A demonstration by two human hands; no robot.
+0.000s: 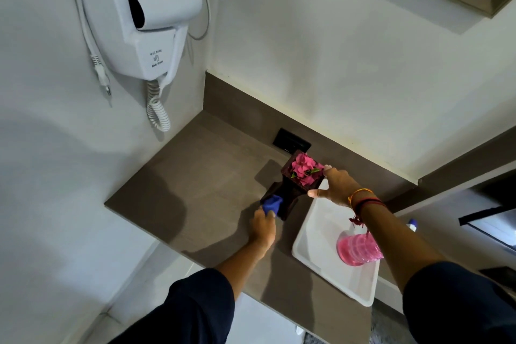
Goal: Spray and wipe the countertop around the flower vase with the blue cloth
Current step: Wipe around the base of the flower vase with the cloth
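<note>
A dark brown flower vase [290,190] with pink flowers [304,169] stands on the grey-brown countertop [201,176] near the back wall. My right hand [335,186] grips the vase's top rim from the right. My left hand [264,225] is closed on a bunched blue cloth [272,204], which presses against the vase's lower left side at the base. A pink spray bottle [357,248] lies on the white tray, partly hidden under my right forearm.
A white tray [315,234] sits right of the vase, near the counter's front edge. A black socket plate [291,144] is set in the backsplash behind the vase. A wall-mounted hair dryer [142,17] with a coiled cord hangs at the upper left.
</note>
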